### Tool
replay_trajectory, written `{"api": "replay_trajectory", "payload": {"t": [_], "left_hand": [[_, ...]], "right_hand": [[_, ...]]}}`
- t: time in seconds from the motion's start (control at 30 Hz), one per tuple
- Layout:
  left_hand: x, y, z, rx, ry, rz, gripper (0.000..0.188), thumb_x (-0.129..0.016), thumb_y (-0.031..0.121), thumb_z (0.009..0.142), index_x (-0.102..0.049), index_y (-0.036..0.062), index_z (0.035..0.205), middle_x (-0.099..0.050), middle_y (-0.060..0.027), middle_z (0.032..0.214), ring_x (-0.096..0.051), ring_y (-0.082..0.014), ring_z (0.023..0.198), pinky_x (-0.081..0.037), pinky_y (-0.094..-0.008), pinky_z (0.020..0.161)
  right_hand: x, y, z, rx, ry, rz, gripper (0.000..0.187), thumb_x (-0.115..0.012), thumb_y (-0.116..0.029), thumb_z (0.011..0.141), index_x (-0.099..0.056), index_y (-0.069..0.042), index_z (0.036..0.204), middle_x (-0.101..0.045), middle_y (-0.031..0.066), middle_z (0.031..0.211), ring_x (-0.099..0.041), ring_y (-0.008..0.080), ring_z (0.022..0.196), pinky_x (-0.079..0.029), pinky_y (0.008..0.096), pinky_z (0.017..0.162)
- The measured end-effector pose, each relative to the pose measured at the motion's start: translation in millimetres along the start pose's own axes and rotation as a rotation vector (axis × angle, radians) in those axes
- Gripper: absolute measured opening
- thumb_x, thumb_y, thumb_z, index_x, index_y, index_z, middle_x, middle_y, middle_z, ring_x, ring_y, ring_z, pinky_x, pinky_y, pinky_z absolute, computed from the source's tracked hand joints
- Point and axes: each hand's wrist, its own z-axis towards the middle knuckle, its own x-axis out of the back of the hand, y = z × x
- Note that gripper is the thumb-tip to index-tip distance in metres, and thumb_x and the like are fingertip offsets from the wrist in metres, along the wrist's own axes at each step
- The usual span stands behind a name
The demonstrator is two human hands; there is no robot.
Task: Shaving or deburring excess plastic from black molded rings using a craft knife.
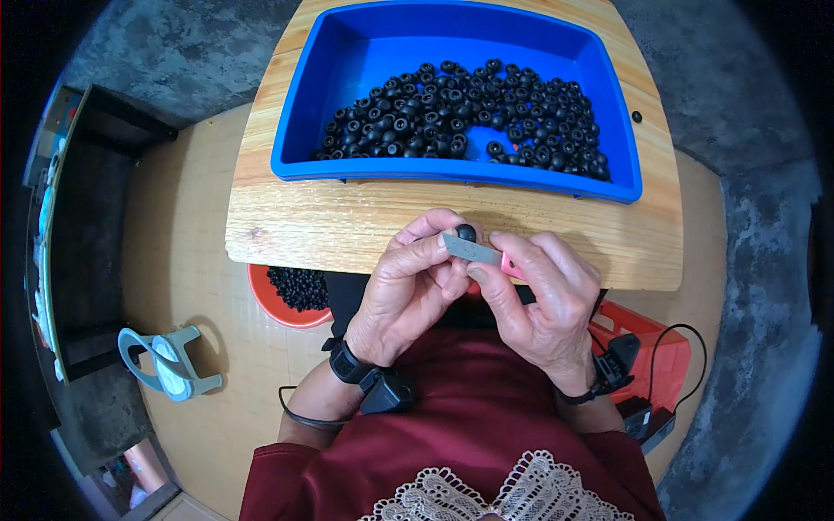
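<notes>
Just over the near edge of the wooden table (pixel 347 217), my left hand (pixel 391 286) pinches a small round black part (pixel 466 232) in its fingertips. My right hand (pixel 552 304) is closed on a small knife (pixel 473 249) with a flat grey blade and a pink handle. The blade lies across the near side of the black part, its tip by my left thumb. Whether its edge cuts into the part cannot be seen. Beyond my hands stands a blue tray (pixel 382 169) holding many similar black parts (pixel 434 113), some with ring-shaped openings.
One loose black part (pixel 637 116) lies right of the tray. Below the table's left side, an orange bowl (pixel 261 295) holds more black pieces. A grey-green stool (pixel 174 365) stands on the floor at left, near a dark shelf (pixel 104 234). A red crate (pixel 651 347) with cables is at right.
</notes>
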Motion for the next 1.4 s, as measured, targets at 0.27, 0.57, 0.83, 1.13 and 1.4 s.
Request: {"api": "replay_trajectory", "payload": {"t": [0.27, 0.57, 0.83, 1.13, 1.4], "left_hand": [[-1.5, -0.3, 2.1, 0.002, -0.014, 0.014, 0.016, -0.059, 0.003, 0.086, -0.059, 0.0003, 0.101, -0.062, -0.0128, 0.095, -0.061, -0.0141, 0.076, -0.053, -0.0224, 0.061], [-3.7, -1.1, 0.9, -0.015, 0.018, 0.072, 0.014, -0.060, 0.006, 0.085, -0.060, -0.0006, 0.098, -0.062, -0.0134, 0.088, -0.056, -0.0120, 0.061, -0.045, -0.0201, 0.050], [-9.8, 0.8, -6.2, -0.010, 0.082, 0.203, 0.012, -0.060, 0.010, 0.084, -0.059, 0.0005, 0.092, -0.054, -0.0106, 0.075, -0.043, -0.0101, 0.049, -0.038, -0.0202, 0.042], [-6.7, 0.8, -1.7, 0.015, 0.043, 0.150, 0.012, -0.057, 0.012, 0.086, -0.060, 0.0045, 0.095, -0.048, -0.0094, 0.072, -0.038, -0.0106, 0.045, -0.035, -0.0210, 0.041], [-22.7, -8.8, 0.7, -0.052, 0.340, 0.111, 0.015, -0.057, 0.013, 0.088, -0.059, 0.0062, 0.100, -0.052, -0.0110, 0.079, -0.047, -0.0161, 0.059, -0.040, -0.0239, 0.046]], "right_hand": [[1.6, 0.8, -0.5, -0.014, -0.006, -0.010, 0.020, -0.072, -0.015, 0.073, -0.063, -0.003, 0.087, -0.051, 0.0039, 0.063, -0.054, 0.0194, 0.051, -0.042, 0.0312, 0.044], [1.3, 1.1, -1.2, -0.021, -0.014, 0.028, 0.018, -0.072, -0.013, 0.073, -0.063, -0.003, 0.085, -0.051, 0.0045, 0.062, -0.053, 0.0191, 0.050, -0.041, 0.0312, 0.043], [2.9, 20.4, -7.8, -0.224, 0.016, 0.100, 0.016, -0.071, -0.010, 0.077, -0.061, 0.001, 0.080, -0.056, 0.0091, 0.064, -0.054, 0.0202, 0.053, -0.042, 0.0300, 0.047], [15.8, 17.6, 1.7, -0.319, 0.006, 0.216, 0.016, -0.071, -0.011, 0.079, -0.062, 0.002, 0.082, -0.057, 0.0080, 0.066, -0.052, 0.0151, 0.053, -0.039, 0.0265, 0.048], [28.6, 33.8, 47.2, -0.288, 0.009, 0.025, 0.017, -0.073, -0.013, 0.074, -0.064, -0.001, 0.081, -0.060, 0.0115, 0.068, -0.057, 0.0223, 0.057, -0.043, 0.0311, 0.052]]}}
